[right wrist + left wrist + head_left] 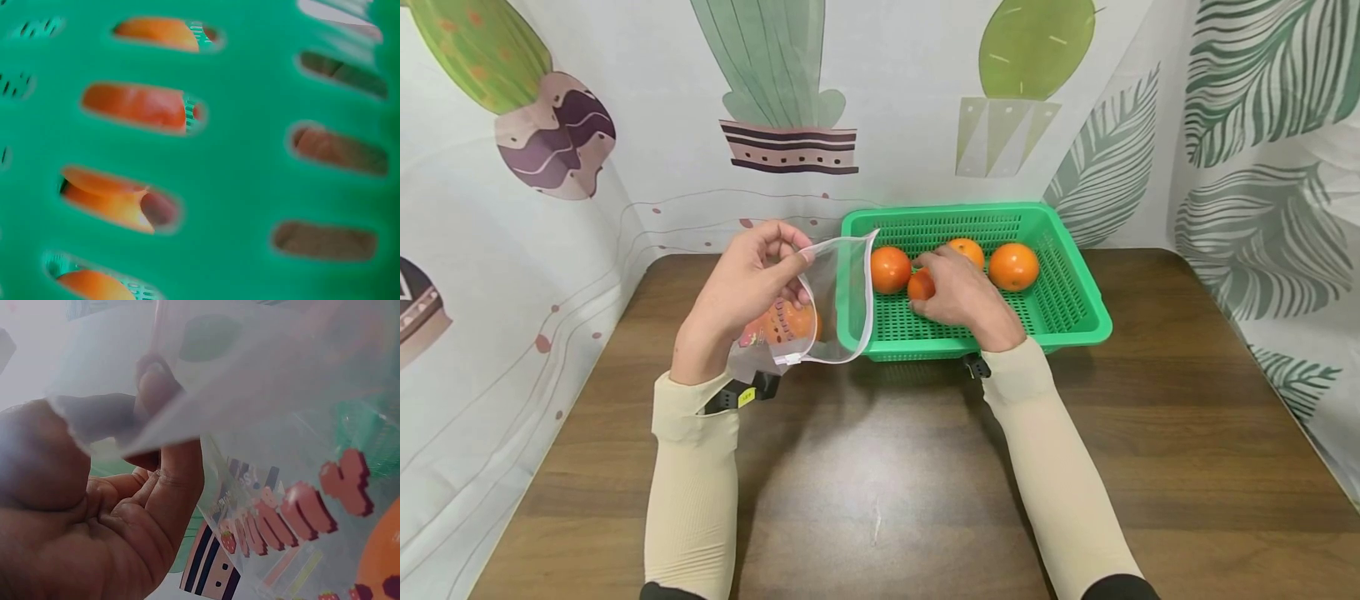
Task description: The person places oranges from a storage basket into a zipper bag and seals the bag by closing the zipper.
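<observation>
Pinching the edge of a clear zip bag (829, 292) between thumb and fingers: left hand (739, 279). Right hand (958, 287), thumb and fingers curled round an orange (921, 285) inside a green basket (1058, 290). Clock centred on the gripped orange, head view: bag at 9 o'clock, mouth gaping, bagged fruit (801, 321) visible through printed film; second orange (890, 270) at 10; third orange (967, 249) at 2, partly covered by the hand; fourth orange (1013, 267) near 3. Basket stands on a wooden table (880, 475); patterned backdrop (902, 108) at 12.
</observation>
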The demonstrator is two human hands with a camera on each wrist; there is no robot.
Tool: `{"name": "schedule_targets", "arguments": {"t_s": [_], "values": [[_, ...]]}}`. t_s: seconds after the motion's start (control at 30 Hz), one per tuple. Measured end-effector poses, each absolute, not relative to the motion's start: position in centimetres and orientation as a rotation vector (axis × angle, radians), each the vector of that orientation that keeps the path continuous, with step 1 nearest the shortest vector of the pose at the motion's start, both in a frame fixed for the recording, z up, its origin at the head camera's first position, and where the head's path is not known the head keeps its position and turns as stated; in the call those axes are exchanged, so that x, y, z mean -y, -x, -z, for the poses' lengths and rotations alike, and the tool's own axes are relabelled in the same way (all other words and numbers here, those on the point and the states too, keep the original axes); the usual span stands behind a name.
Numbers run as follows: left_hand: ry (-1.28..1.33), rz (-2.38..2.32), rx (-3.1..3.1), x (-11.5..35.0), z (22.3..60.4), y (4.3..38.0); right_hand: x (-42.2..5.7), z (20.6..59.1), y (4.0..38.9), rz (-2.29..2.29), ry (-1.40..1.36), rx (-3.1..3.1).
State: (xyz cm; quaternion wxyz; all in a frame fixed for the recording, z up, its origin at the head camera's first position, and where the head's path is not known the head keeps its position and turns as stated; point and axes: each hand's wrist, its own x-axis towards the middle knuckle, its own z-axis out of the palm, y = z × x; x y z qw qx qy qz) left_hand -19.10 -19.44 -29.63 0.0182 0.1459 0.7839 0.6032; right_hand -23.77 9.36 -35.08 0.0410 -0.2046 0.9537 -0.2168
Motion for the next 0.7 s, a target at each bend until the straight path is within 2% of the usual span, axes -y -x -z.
{"name": "schedule_targets", "arguments": {"t_s": [0.7], "values": [[-0.469,-1.860,-2.441,19.45,29.59,19.10,-9.33,35.37,23.60,0.515,0.598,-2.760]]}}
